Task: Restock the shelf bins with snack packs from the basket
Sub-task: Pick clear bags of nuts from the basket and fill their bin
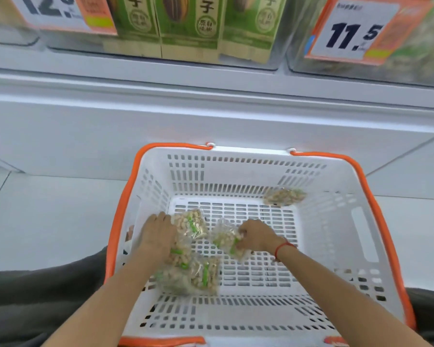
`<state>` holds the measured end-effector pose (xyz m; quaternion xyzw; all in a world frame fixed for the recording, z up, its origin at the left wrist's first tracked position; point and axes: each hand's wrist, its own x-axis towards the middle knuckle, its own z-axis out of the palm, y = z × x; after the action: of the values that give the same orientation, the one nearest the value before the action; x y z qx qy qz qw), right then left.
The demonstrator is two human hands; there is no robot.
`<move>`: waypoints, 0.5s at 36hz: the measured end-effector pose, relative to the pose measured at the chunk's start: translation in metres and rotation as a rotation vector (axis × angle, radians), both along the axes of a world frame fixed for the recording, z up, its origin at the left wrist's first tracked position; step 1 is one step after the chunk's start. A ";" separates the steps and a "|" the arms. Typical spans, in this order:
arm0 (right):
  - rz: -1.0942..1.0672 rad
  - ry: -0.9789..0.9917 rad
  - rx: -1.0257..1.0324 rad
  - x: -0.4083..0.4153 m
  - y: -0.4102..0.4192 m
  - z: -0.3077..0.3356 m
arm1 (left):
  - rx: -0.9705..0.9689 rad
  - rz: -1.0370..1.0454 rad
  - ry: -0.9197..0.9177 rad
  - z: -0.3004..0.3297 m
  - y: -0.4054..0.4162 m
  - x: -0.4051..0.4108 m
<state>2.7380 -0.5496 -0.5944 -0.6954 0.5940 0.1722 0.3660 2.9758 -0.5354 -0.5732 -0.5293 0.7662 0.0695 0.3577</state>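
Observation:
A white basket (336, 234) with orange handles stands on the floor below me. Several clear snack packs with green strips lie in it. My left hand (158, 234) lies curled over the pile of packs (193, 271) at the basket's left side and grips the top ones. My right hand (256, 236) pinches a single snack pack (226, 237) near the middle of the basket floor. One more pack (285, 196) lies alone at the far right corner. Clear shelf bins (281, 51) stand above, one with green boxes (188, 23).
A white shelf front (135, 116) runs across between the bins and the basket. Orange price tags (348, 31) hang on the bin fronts. Pale floor tiles (48, 209) lie to the left. My dark trouser legs (35, 296) flank the basket.

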 end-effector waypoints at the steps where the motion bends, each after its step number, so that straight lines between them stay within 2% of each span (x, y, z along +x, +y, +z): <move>1: -0.026 -0.055 0.012 -0.006 -0.004 0.006 | 0.007 0.025 0.028 0.004 -0.001 0.001; 4: -0.175 -0.218 0.026 -0.022 -0.014 0.037 | 0.057 0.285 0.300 0.020 -0.009 0.000; 7: -0.340 -0.391 0.059 -0.034 -0.021 0.084 | 0.266 0.762 0.730 0.048 -0.020 -0.012; 9: -0.364 -0.458 0.055 -0.043 -0.027 0.117 | 0.391 1.008 1.011 0.071 -0.024 -0.019; 11: -0.367 -0.476 0.056 -0.052 -0.033 0.148 | 0.443 1.107 1.155 0.086 -0.028 -0.024; 15: -0.426 -0.527 -0.015 -0.070 -0.041 0.199 | 0.451 1.158 1.396 0.118 -0.032 -0.034; 18: -0.524 -0.619 0.012 -0.077 -0.037 0.227 | 0.502 1.279 1.737 0.136 -0.029 -0.044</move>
<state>2.6614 -0.5864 -0.3679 -0.5375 0.6118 -0.1409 0.5630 2.9321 -0.5644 -0.4376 -0.5112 0.3059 0.7426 -0.3061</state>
